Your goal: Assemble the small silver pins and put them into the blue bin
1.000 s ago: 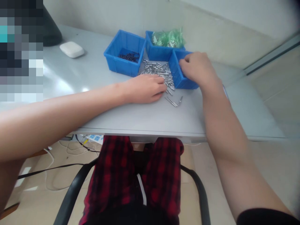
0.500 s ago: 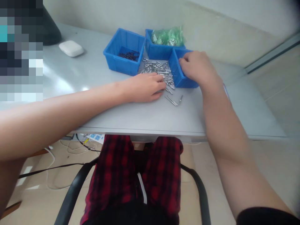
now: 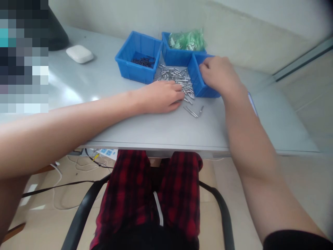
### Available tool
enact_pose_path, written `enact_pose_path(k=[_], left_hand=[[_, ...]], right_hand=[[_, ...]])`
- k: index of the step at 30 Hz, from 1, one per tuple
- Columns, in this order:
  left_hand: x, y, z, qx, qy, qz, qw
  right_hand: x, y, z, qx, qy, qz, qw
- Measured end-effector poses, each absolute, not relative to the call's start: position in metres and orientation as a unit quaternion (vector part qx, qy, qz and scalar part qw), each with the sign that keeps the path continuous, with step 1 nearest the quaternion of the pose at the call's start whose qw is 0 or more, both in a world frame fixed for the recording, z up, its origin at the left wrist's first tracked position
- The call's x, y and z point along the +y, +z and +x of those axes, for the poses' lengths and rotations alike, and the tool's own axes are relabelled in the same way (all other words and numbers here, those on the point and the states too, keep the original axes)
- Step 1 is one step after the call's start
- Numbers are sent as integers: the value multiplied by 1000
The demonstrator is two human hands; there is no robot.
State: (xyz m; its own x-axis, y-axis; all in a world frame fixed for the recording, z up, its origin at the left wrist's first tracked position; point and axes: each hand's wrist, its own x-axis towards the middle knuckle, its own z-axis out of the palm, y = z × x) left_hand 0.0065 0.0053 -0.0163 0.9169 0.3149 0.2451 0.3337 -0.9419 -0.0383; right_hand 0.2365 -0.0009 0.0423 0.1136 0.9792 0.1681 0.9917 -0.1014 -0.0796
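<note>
My left hand [image 3: 163, 97] lies palm down on the table, its fingers spread at the near edge of a pile of silver metal pins [image 3: 179, 78]. Over the right blue bin [image 3: 208, 92] is my right hand [image 3: 215, 74], its fingers curled and bent down inside the rim; what the fingertips hold, if anything, is hidden. A few loose pins [image 3: 191, 111] lie in front of the pile. The left blue bin [image 3: 135, 71] contains dark screws [image 3: 144, 62]. Behind the pile, a third blue bin [image 3: 175, 57] holds a green plastic bag [image 3: 187, 40] with metal parts.
A white rounded object [image 3: 79, 54] sits on the table [image 3: 161, 130] at the left, near a dark object [image 3: 57, 31]. The wall rises behind the bins. Below the front edge are a power strip [image 3: 108, 152], cables and black chair armrests.
</note>
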Motion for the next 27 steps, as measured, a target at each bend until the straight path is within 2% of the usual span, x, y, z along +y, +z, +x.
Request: enact_pose_path(k=[9,15,27], left_hand=[[9,-20,6,-160,-150,-975,37],[8,-18,5,-162,-129,-976,74],[6,-15,5,-183,-126,-974,37]], right_hand=[[0,41,238,-667,-45,-739,78],[-7,50,230,-651,-44,-757,23],[-15,56,222,-656,-47,-754,2]])
